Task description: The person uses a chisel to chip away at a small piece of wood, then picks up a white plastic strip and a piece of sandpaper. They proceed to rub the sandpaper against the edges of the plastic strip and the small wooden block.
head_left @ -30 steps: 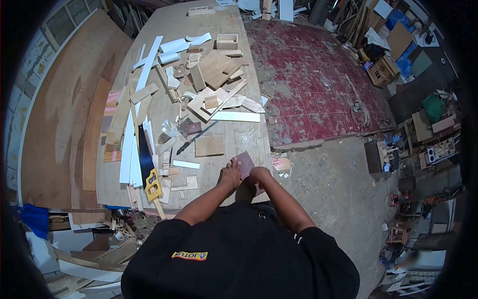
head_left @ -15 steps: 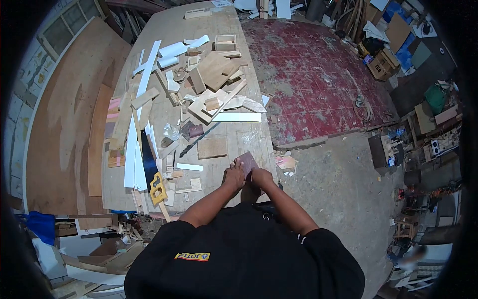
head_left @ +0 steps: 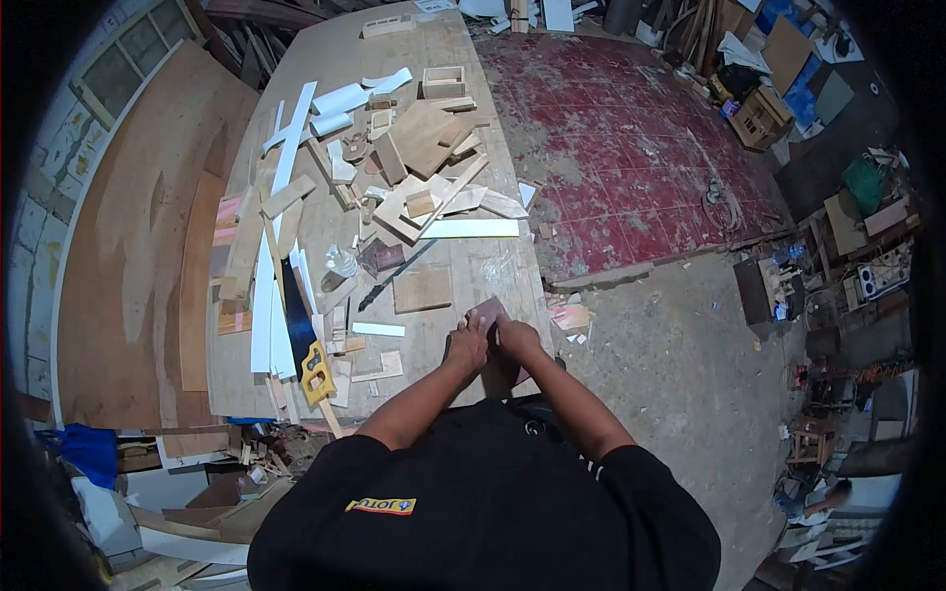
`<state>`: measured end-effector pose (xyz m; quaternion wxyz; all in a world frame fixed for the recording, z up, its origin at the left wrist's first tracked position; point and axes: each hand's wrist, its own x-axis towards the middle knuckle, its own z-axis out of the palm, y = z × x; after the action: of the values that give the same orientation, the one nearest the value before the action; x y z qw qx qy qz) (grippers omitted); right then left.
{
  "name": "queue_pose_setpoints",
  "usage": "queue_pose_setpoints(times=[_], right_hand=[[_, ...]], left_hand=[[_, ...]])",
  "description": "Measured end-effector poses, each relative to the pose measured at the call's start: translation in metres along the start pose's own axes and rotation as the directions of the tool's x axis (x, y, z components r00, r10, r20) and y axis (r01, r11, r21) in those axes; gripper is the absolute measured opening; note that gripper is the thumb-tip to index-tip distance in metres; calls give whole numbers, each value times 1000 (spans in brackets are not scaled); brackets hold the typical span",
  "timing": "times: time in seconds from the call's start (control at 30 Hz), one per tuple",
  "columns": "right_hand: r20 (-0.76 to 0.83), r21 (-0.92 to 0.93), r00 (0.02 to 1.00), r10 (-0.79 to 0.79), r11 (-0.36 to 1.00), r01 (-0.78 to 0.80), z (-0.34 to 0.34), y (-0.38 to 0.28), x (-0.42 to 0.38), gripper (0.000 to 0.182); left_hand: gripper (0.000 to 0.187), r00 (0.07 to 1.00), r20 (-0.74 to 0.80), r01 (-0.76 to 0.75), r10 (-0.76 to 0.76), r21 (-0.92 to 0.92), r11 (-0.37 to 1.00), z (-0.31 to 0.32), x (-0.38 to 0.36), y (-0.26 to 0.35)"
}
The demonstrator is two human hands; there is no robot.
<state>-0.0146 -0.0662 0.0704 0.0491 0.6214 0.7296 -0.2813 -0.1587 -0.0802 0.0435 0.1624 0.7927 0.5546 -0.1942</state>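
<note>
A reddish-brown sheet [head_left: 487, 309] lies near the front right edge of the wooden table [head_left: 448, 366]. My left hand [head_left: 467, 345] rests on its left side, fingers bent and pressed on it. On the right side, my right hand [head_left: 516, 337] is closed with its fingertips at the sheet; what it grips beneath is hidden. Just beyond my hands lies a square wooden board [head_left: 422, 289]. A dark slim tool [head_left: 396, 276] and a small dark-red piece [head_left: 388, 257] are behind it.
A yellow-handled saw [head_left: 315, 372] lies at the left among white strips [head_left: 268, 313]. Wood offcuts [head_left: 424, 202] are piled mid-table, with a small wooden box [head_left: 443, 82] farther back. A large plywood sheet [head_left: 128, 246] leans at the left. Red flooring [head_left: 621, 158] lies right of the table.
My right hand has moved slightly left and forward along the sheet, closer to my left hand. The camera view has shifted a little.
</note>
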Motion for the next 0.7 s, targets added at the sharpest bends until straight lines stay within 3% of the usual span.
queue_pose_setpoints(times=[0.03,0.1,0.13,0.2,0.23,0.3,0.33,0.43,0.57,0.63,0.7], right_hand=[[4,1,1000,-1,1000,1,0,3,-5,34],[254,-175,967,-10,983,56,-9,8,-8,32],[246,-173,969,-10,983,54,-26,5,-7,32],[572,-239,818,63,966,93,-49,2,-6,29],[573,-235,817,62,968,92,-45,3,-2,29],[246,-94,969,-20,995,44,-33,10,12,32],[75,-87,996,-39,995,45,-24,10,20,39],[-26,-56,993,-114,992,113,-11,12,15,43],[-29,37,999,-27,999,28,-4,12,-5,39],[40,-7,999,-7,1000,8,-2,14,-9,44],[269,-172,962,46,985,1,0,15,-13,50]], left_hand=[[91,1000,-26,-3,3,0,1000,2,-2,1],[91,999,-50,-21,21,-11,1000,1,-6,1],[91,996,-76,-39,37,-26,999,-2,-4,0],[90,998,-60,-38,37,-14,999,-1,-3,1],[89,998,-49,-32,32,-7,999,0,-3,1],[90,999,-35,-18,19,7,1000,7,4,0],[91,1000,-21,-2,2,19,1000,8,6,1],[92,1000,11,-3,3,-1,1000,9,6,1],[93,1000,8,-13,13,-11,1000,0,6,3],[97,999,38,3,-3,-7,1000,-3,1,4],[103,997,76,32,-28,-49,998,-3,4,5]])
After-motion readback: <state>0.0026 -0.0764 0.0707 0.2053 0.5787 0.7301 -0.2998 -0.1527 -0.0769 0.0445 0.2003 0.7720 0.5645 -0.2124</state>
